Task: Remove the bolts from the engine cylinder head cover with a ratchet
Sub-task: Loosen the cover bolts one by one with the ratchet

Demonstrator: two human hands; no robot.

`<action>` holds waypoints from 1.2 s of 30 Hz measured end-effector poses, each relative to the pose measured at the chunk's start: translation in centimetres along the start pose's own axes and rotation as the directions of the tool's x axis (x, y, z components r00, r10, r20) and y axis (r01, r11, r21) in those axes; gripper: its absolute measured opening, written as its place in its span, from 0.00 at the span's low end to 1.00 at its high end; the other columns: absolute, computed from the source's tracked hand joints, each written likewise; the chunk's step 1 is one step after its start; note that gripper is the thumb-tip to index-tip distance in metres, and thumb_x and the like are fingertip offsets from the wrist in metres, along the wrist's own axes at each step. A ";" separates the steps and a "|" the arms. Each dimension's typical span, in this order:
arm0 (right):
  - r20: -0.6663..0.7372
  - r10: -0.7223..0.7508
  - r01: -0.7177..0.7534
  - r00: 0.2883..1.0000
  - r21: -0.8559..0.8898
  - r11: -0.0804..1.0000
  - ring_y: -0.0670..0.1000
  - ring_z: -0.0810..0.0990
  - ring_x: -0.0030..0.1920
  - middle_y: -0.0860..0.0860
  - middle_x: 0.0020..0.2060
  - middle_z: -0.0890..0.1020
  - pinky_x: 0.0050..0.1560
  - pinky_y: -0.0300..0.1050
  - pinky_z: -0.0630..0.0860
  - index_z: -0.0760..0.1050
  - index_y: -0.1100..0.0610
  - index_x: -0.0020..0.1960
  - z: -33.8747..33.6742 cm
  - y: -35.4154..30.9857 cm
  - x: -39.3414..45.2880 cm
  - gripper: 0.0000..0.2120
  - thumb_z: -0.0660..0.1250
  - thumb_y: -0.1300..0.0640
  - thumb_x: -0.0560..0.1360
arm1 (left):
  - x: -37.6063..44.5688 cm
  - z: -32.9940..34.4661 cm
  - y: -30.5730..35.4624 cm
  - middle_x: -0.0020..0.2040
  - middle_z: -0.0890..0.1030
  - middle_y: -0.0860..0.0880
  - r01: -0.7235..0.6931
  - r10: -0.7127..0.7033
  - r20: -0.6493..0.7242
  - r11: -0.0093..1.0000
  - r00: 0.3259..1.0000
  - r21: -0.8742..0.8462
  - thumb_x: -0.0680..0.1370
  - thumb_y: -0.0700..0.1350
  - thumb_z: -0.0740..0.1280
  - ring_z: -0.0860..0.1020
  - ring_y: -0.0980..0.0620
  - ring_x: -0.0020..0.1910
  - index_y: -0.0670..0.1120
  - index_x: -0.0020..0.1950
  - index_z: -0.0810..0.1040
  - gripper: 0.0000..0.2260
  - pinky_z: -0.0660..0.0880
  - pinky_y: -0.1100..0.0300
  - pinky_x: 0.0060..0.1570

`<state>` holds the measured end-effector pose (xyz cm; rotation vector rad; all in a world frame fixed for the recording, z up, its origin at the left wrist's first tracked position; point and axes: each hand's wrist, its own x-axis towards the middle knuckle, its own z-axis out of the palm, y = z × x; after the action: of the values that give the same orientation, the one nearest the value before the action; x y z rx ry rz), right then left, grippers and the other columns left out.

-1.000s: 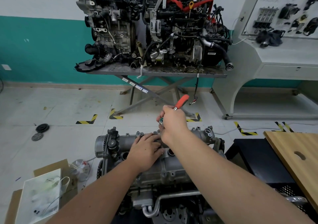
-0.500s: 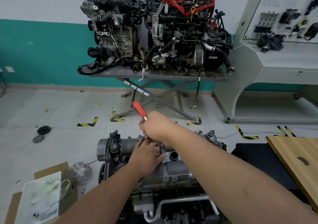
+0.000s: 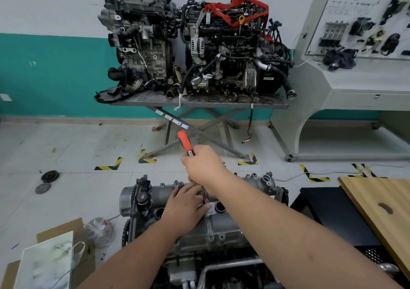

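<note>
The grey cylinder head cover (image 3: 221, 224) sits on the engine low in the middle of the view, with small bolts (image 3: 175, 181) showing along its far edge. The right hand (image 3: 204, 166) grips the ratchet (image 3: 186, 143), its orange handle pointing up and away, the shaft running down to the cover. The left hand (image 3: 184, 208) rests on the cover beside that shaft, fingers (image 3: 205, 206) fairly straight and touching it.

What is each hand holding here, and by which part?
The right hand grips the red-handled metal ratchet on its shaft, just below the red grip. The left hand holds nothing I can make out; it rests on the grey metal cylinder head cover, fingers at the ratchet's lower end.
</note>
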<state>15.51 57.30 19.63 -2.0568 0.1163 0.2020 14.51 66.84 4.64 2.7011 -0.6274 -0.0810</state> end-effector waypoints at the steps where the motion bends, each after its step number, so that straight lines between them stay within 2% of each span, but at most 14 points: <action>1: 0.025 -0.088 0.091 0.996 -0.207 0.974 0.54 0.72 0.31 0.52 0.31 0.73 0.34 0.45 0.69 0.67 0.54 0.37 -0.6 -0.1 0.2 0.12 0.63 0.56 0.79 | 0.1 0.1 -0.1 0.67 0.72 0.60 0.000 0.000 0.003 1.000 1.000 -0.006 0.82 0.61 0.57 0.61 0.57 0.73 0.54 0.50 0.82 0.17 0.53 0.49 0.75; 3: 0.138 -0.238 0.272 0.962 -0.593 0.758 0.52 0.73 0.32 0.49 0.31 0.73 0.30 0.43 0.64 0.68 0.52 0.38 -1.8 -0.6 0.3 0.13 0.63 0.51 0.80 | 0.2 0.1 -0.2 0.72 0.68 0.62 0.009 -0.008 0.012 1.000 1.000 -0.017 0.82 0.61 0.57 0.58 0.58 0.75 0.56 0.54 0.82 0.17 0.51 0.49 0.76; 4: 0.208 -0.291 0.350 0.934 -0.698 0.625 0.52 0.73 0.34 0.47 0.32 0.73 0.30 0.43 0.63 0.69 0.50 0.40 -2.3 -0.8 0.2 0.12 0.62 0.48 0.80 | 0.2 0.2 -0.2 0.74 0.66 0.64 0.015 -0.015 0.020 1.000 1.000 -0.016 0.82 0.61 0.56 0.56 0.58 0.76 0.57 0.57 0.82 0.17 0.50 0.49 0.76; 6: 0.354 -0.359 0.493 0.864 -0.742 0.454 0.50 0.71 0.33 0.44 0.31 0.70 0.30 0.43 0.60 0.69 0.47 0.43 -3.1 -0.9 -0.1 0.10 0.60 0.46 0.81 | 0.3 0.3 -0.3 0.75 0.64 0.65 0.020 -0.019 0.025 1.000 1.000 -0.008 0.82 0.61 0.56 0.55 0.59 0.76 0.58 0.60 0.81 0.17 0.49 0.50 0.76; 9: 0.441 -0.383 0.576 0.812 -0.712 0.401 0.41 0.65 0.30 0.43 0.29 0.67 0.29 0.43 0.57 0.65 0.45 0.41 -3.5 -0.5 -0.5 0.11 0.60 0.46 0.82 | 0.3 0.4 -0.2 0.73 0.66 0.65 0.004 -0.004 -0.010 1.000 1.000 0.009 0.82 0.62 0.56 0.57 0.59 0.75 0.59 0.59 0.81 0.17 0.50 0.50 0.76; 11: 0.423 -0.374 0.562 0.825 -0.684 0.466 0.42 0.68 0.30 0.44 0.29 0.70 0.29 0.43 0.58 0.66 0.45 0.39 -3.1 -0.4 -0.5 0.13 0.60 0.46 0.82 | 0.2 0.5 -0.2 0.72 0.67 0.65 0.000 0.000 -0.029 1.000 1.000 0.002 0.82 0.62 0.57 0.59 0.58 0.74 0.58 0.57 0.82 0.16 0.51 0.50 0.76; 14: 0.271 -0.290 0.393 0.918 -0.530 0.752 0.53 0.79 0.34 0.51 0.34 0.79 0.30 0.48 0.71 0.70 0.49 0.40 -2.6 -0.6 -0.6 0.11 0.61 0.50 0.82 | 0.2 0.4 -0.2 0.73 0.67 0.64 0.008 -0.008 -0.003 1.000 1.000 -0.009 0.82 0.62 0.57 0.57 0.58 0.75 0.58 0.56 0.82 0.16 0.50 0.50 0.76; 17: 0.157 -0.201 0.244 0.967 -0.352 0.903 0.60 0.84 0.40 0.58 0.39 0.83 0.42 0.57 0.81 0.72 0.49 0.42 -2.3 -0.6 -0.8 0.09 0.63 0.53 0.81 | 0.2 0.2 -0.1 0.75 0.64 0.64 0.014 -0.014 0.027 1.000 1.000 -0.004 0.82 0.62 0.56 0.55 0.58 0.77 0.58 0.58 0.82 0.17 0.51 0.49 0.76; 21: 0.026 -0.209 0.204 0.978 -0.357 0.912 0.57 0.81 0.41 0.50 0.37 0.80 0.39 0.50 0.75 0.75 0.49 0.51 -1.6 -0.2 -0.6 0.02 0.65 0.52 0.80 | 0.2 0.0 0.0 0.75 0.65 0.63 0.013 -0.013 0.046 1.000 0.999 -0.009 0.83 0.61 0.55 0.56 0.57 0.77 0.58 0.58 0.81 0.17 0.52 0.48 0.75; 24: -0.010 -0.211 0.191 0.977 -0.382 0.904 0.55 0.80 0.40 0.48 0.38 0.78 0.37 0.45 0.70 0.76 0.50 0.57 -1.4 0.1 -0.5 0.08 0.65 0.51 0.80 | 0.1 0.0 0.0 0.74 0.67 0.63 0.007 -0.007 0.037 1.000 0.999 -0.006 0.83 0.61 0.56 0.57 0.56 0.76 0.57 0.57 0.81 0.17 0.53 0.47 0.75; 28: -0.013 -0.268 0.240 0.963 -0.411 0.880 0.51 0.78 0.36 0.46 0.34 0.77 0.31 0.43 0.66 0.74 0.47 0.49 -1.7 0.4 -0.7 0.03 0.65 0.49 0.79 | 0.1 0.0 0.0 0.72 0.68 0.63 -0.011 0.011 0.009 1.000 1.000 -0.012 0.83 0.60 0.56 0.59 0.56 0.75 0.57 0.56 0.80 0.15 0.53 0.47 0.75; 31: 0.004 -0.256 0.244 0.967 -0.307 0.920 0.47 0.75 0.30 0.45 0.30 0.77 0.30 0.42 0.68 0.73 0.46 0.42 -1.9 0.8 -0.7 0.07 0.69 0.47 0.77 | -0.2 0.1 0.1 0.69 0.71 0.60 -0.040 0.043 -0.052 0.997 0.998 0.058 0.82 0.60 0.58 0.64 0.53 0.72 0.55 0.55 0.80 0.14 0.56 0.47 0.73; 34: 0.033 -0.244 0.246 0.969 -0.181 0.952 0.45 0.70 0.26 0.45 0.28 0.74 0.30 0.43 0.69 0.77 0.46 0.43 -2.1 1.2 -0.7 0.05 0.71 0.48 0.76 | -0.3 0.4 0.3 0.56 0.76 0.54 -0.042 0.080 -0.185 0.979 0.979 0.201 0.80 0.60 0.61 0.72 0.47 0.60 0.54 0.50 0.82 0.14 0.63 0.48 0.67; 36: 0.050 -0.253 0.257 0.966 -0.129 0.958 0.44 0.68 0.24 0.45 0.27 0.73 0.30 0.43 0.68 0.79 0.49 0.46 -2.2 1.4 -0.8 0.04 0.71 0.49 0.76 | -0.2 0.4 0.4 0.50 0.73 0.57 0.008 0.023 -0.133 0.974 0.991 0.227 0.81 0.61 0.56 0.69 0.50 0.58 0.56 0.48 0.79 0.15 0.60 0.49 0.63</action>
<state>14.74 54.65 19.58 -2.1781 -0.1883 0.0856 14.08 66.42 4.38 2.8918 -0.6401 0.1855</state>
